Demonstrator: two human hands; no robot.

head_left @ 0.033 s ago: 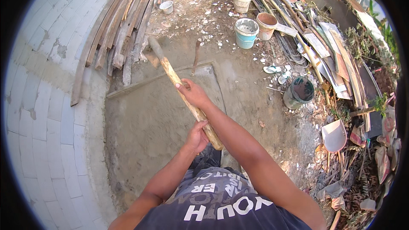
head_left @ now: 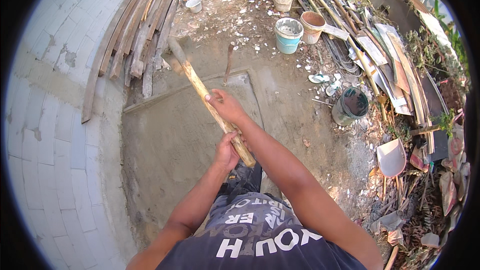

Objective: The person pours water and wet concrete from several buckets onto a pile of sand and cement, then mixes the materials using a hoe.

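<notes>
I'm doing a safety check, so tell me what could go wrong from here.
The wooden handle could splinter into the bare left hand and right hand. If swung to the left, the tool's head might strike the piled planks.

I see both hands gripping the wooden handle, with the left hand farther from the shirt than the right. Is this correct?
No: the head view shows the right hand farther from the shirt than the left hand; both grip the wooden handle.
</notes>
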